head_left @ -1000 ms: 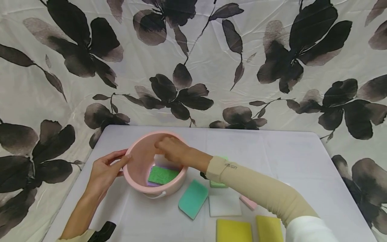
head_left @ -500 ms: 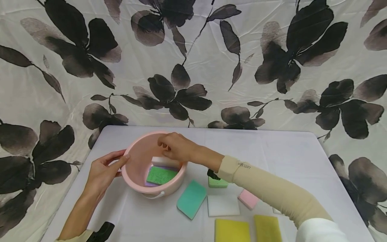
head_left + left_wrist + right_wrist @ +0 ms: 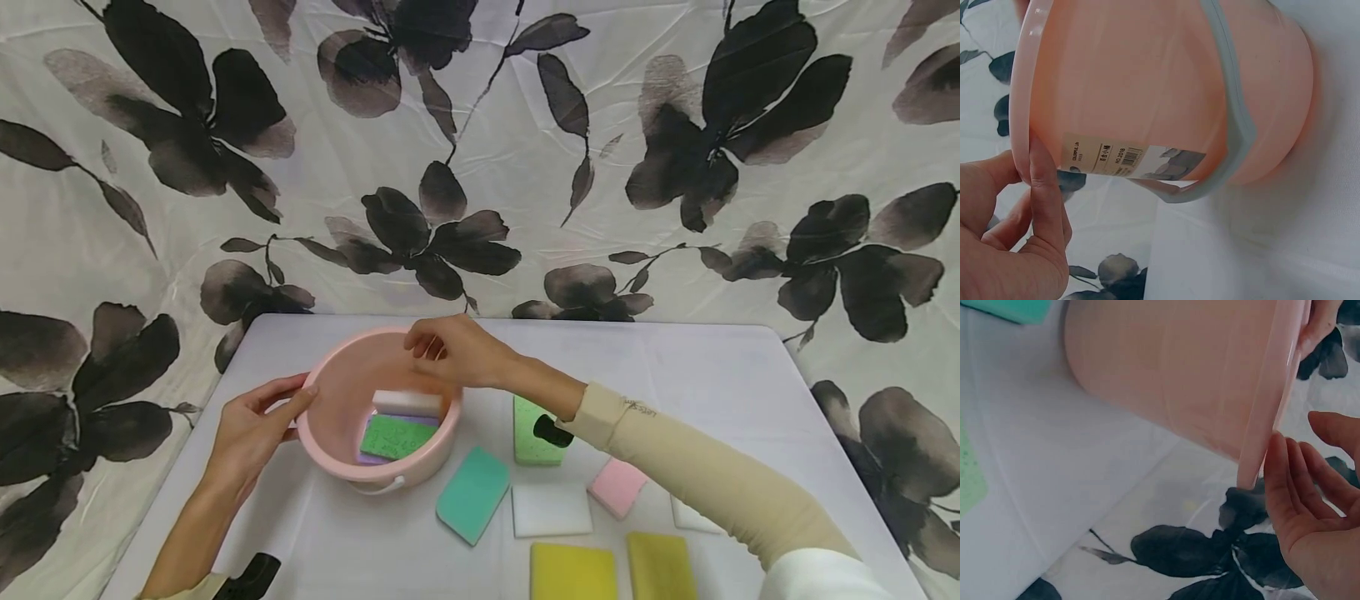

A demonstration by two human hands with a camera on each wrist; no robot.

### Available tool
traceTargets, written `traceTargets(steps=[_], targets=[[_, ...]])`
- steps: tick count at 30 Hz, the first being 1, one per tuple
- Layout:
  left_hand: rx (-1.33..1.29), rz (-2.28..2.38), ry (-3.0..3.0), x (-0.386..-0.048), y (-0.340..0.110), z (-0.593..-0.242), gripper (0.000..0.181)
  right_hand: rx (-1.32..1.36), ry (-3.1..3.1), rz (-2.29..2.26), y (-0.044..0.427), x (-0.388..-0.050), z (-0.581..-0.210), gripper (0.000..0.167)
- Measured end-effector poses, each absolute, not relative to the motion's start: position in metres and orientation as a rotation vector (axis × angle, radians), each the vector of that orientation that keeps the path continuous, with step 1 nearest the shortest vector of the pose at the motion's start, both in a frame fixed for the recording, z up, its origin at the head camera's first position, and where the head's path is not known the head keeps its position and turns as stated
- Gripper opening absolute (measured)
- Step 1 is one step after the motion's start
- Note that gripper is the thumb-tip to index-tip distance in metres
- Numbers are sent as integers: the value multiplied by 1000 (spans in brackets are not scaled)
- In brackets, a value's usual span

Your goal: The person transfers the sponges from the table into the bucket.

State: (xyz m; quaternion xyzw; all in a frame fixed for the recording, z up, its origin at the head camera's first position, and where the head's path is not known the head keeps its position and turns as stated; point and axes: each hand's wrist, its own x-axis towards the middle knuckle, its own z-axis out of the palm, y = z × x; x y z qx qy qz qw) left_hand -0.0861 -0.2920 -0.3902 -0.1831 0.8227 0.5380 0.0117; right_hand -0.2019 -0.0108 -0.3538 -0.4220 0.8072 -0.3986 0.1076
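A pink bucket (image 3: 318, 433) with a white handle (image 3: 378, 487) stands on the white-covered table. My left hand (image 3: 258, 425) grips its left rim; the left wrist view shows thumb and fingers on either side of that rim. Inside lie a green sponge (image 3: 397, 437), a white block-shaped sponge (image 3: 407, 403) and something purple (image 3: 371, 457) partly under the green one. Over the far right rim hovers my right hand (image 3: 465, 352), fingers loosely bent and holding nothing. In the right wrist view its fingertips (image 3: 1277, 442) are close to the rim; contact is unclear.
Right of the bucket lie a teal sponge (image 3: 473, 496), a light green sponge (image 3: 531, 433), a white square pad (image 3: 552, 510) and a pink sponge (image 3: 617, 488). Nearer are two yellow sponges. Another white pad (image 3: 693, 515) is partly under the right sleeve. Floral cloth (image 3: 480, 167) hangs behind.
My right hand has risen out of the bucket and moved right, away from the white sponge, which now rests inside. My left hand keeps its grip on the rim.
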Motion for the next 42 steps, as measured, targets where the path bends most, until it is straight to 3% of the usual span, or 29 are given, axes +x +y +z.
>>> traceTargets(steps=[42], targets=[[-608, 1672, 2565, -86, -291, -393, 66, -840, 2456, -1438, 96, -197, -411, 26]])
